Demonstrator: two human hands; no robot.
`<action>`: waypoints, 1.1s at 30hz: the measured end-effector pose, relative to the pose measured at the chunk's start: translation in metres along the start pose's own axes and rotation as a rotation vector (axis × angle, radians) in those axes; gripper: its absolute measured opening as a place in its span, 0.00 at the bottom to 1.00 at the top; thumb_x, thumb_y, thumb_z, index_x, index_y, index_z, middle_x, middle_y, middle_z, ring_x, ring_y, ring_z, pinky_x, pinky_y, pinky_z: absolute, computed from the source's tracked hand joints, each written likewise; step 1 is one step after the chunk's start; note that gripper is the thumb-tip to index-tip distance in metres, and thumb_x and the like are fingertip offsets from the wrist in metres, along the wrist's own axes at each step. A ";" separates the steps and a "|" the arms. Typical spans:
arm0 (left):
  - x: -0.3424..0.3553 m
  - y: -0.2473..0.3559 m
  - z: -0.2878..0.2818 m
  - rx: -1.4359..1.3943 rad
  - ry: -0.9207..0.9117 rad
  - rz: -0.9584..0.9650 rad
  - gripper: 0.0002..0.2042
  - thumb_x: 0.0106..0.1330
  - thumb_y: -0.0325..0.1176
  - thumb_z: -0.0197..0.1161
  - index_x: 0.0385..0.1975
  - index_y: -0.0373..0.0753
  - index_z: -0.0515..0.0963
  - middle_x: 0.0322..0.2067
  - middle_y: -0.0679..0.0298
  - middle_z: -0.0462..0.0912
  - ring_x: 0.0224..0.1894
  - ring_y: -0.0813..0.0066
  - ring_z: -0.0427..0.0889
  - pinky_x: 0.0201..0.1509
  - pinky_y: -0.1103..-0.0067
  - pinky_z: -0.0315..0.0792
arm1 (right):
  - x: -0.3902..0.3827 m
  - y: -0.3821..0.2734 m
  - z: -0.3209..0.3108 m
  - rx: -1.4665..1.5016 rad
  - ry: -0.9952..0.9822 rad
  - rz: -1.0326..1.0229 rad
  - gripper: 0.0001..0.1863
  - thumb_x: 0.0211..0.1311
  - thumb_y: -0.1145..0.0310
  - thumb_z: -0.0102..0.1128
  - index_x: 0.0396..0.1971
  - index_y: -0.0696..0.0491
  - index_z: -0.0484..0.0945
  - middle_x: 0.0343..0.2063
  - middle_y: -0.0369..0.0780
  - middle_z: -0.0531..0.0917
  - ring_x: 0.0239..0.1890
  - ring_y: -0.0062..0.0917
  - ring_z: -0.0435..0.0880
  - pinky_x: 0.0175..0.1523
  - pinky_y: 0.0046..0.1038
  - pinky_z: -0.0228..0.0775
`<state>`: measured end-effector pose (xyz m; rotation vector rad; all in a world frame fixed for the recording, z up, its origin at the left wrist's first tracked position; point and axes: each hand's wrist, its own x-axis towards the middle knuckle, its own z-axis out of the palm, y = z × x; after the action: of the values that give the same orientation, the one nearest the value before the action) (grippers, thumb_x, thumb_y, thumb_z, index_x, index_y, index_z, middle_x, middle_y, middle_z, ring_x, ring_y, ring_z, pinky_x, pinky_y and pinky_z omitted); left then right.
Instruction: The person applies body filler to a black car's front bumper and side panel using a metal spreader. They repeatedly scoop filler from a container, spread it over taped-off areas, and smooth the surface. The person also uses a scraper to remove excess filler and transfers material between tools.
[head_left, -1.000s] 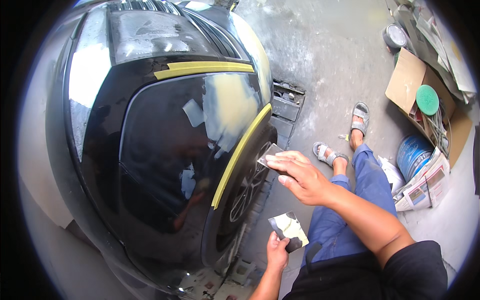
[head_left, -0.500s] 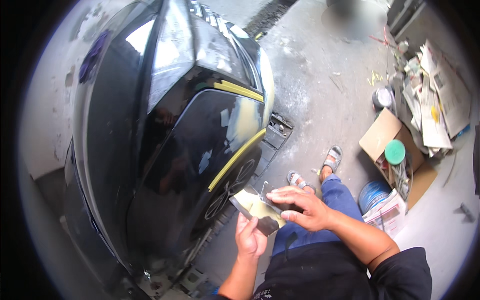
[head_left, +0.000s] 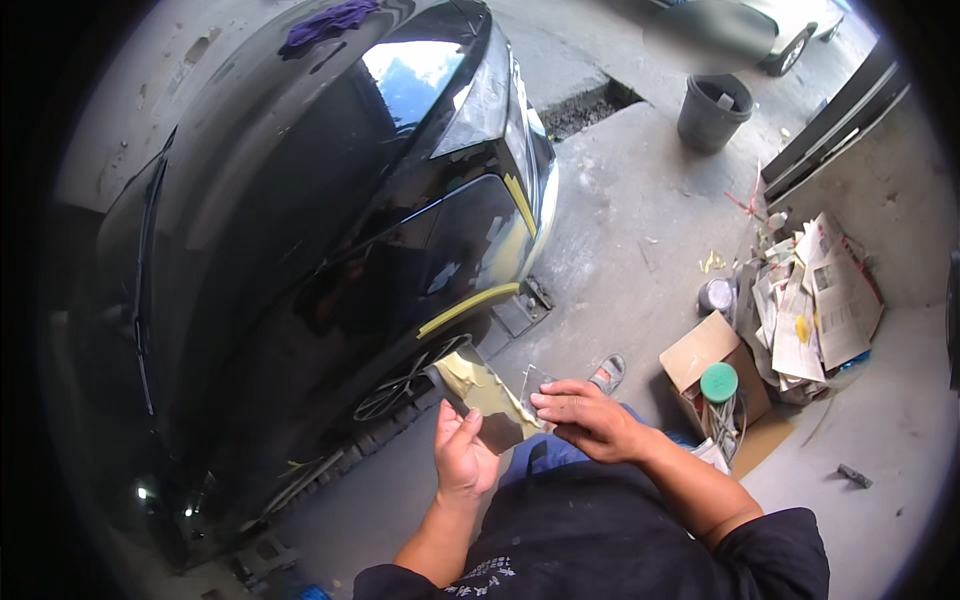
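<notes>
My left hand (head_left: 467, 453) grips a flat mixing board (head_left: 498, 432) from below, its thumb on the upper face. Pale yellow putty (head_left: 462, 374) is smeared across that board. A thin greyish spreader (head_left: 533, 381) is pinched in my right hand (head_left: 600, 422), its blade close by the board's right edge, where putty clings; whether they touch I cannot tell. Left of my hands stands a black car (head_left: 260, 220). A cream filler patch (head_left: 508, 254) shows on its body panel, with yellow masking tape (head_left: 470, 308) along the wheel arch and another yellow strip (head_left: 520, 205) higher up.
A cardboard box (head_left: 700, 345) holding a green-topped container (head_left: 718, 382) stands at right, near a can (head_left: 716, 295) and piled newspapers (head_left: 830, 300). Farther off are a black bucket (head_left: 715, 115) and a floor pit (head_left: 590, 110). A purple cloth (head_left: 325, 27) lies on the car.
My view has swung, bringing the bucket and more of the car's top into sight. The board and spreader stay in my hands; the spreader has shifted to the board's right edge.
</notes>
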<state>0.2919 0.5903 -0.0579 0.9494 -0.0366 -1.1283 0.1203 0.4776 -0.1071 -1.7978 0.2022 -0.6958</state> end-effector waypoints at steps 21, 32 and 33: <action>-0.119 0.079 -0.125 -0.310 -0.184 -0.096 0.21 0.64 0.21 0.44 0.59 0.37 0.60 0.54 0.53 0.71 0.57 0.59 0.72 0.62 0.62 0.67 | -0.001 -0.096 0.106 1.132 0.186 0.688 0.33 0.49 0.74 0.65 0.58 0.54 0.63 0.48 0.46 0.77 0.49 0.38 0.79 0.54 0.48 0.72; -0.134 0.084 -0.097 -0.297 -0.297 -0.080 0.22 0.63 0.20 0.47 0.59 0.35 0.60 0.54 0.54 0.71 0.56 0.62 0.73 0.62 0.67 0.66 | 0.023 -0.110 0.118 0.987 -0.197 0.731 0.36 0.52 0.77 0.66 0.62 0.55 0.61 0.34 0.33 0.78 0.38 0.18 0.78 0.46 0.21 0.71; -0.133 0.082 -0.090 -0.268 -0.278 -0.084 0.22 0.63 0.20 0.48 0.59 0.36 0.61 0.54 0.54 0.72 0.56 0.63 0.73 0.62 0.68 0.66 | 0.025 -0.106 0.115 0.980 -0.157 0.708 0.35 0.52 0.77 0.66 0.61 0.55 0.61 0.33 0.32 0.77 0.38 0.17 0.78 0.45 0.21 0.71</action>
<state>0.3328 0.7575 -0.0040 0.5570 -0.0698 -1.3002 0.1822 0.5963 -0.0221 -0.7394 0.3016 -0.0777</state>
